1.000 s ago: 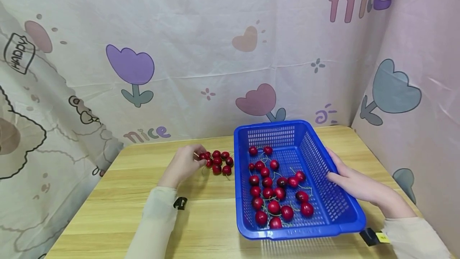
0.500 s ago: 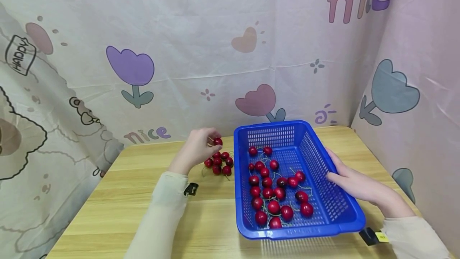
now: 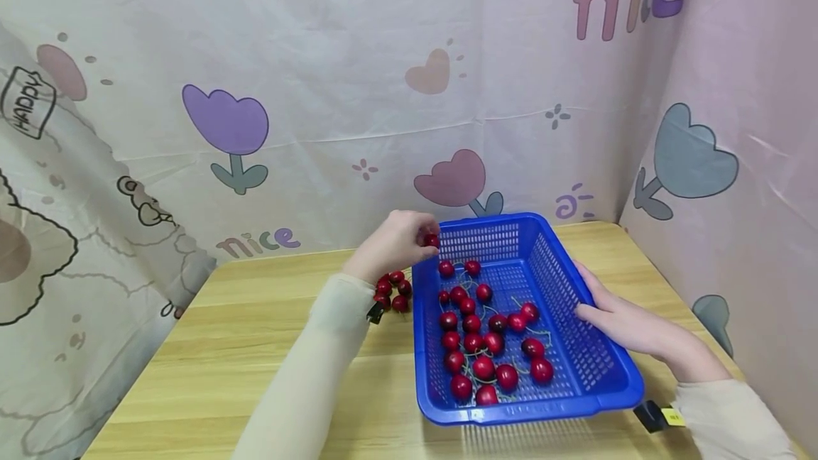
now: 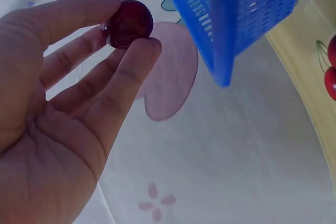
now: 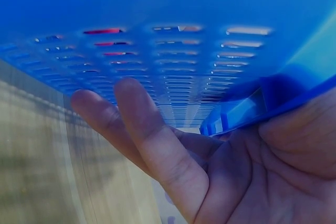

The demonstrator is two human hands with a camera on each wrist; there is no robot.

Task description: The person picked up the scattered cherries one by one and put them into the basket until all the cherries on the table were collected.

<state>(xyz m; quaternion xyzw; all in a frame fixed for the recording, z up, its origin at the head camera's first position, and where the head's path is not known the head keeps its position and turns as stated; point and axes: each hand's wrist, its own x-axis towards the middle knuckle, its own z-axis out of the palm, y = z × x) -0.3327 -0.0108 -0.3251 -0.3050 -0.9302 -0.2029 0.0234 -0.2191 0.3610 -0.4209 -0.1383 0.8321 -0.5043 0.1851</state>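
Observation:
My left hand pinches one dark red cherry between thumb and fingertips, at the far left corner of the blue plastic basket. In the left wrist view the cherry is clear of the basket's wall. On the basket's right side, my right hand grips the rim, thumb over the edge and fingers outside; the right wrist view shows those fingers against the slotted outside. Many stemmed cherries lie in the basket, mostly on its left half. A small cluster of cherries on the table is partly hidden by my left wrist.
The basket appears slightly raised and tilted above the wooden table. A printed cloth hangs behind the table and along both sides. Black wrist cameras sit at both cuffs.
My left hand has picked a cherry from the table cluster, lifted it and carried it right to the basket's corner. The right hand and basket have stayed in place.

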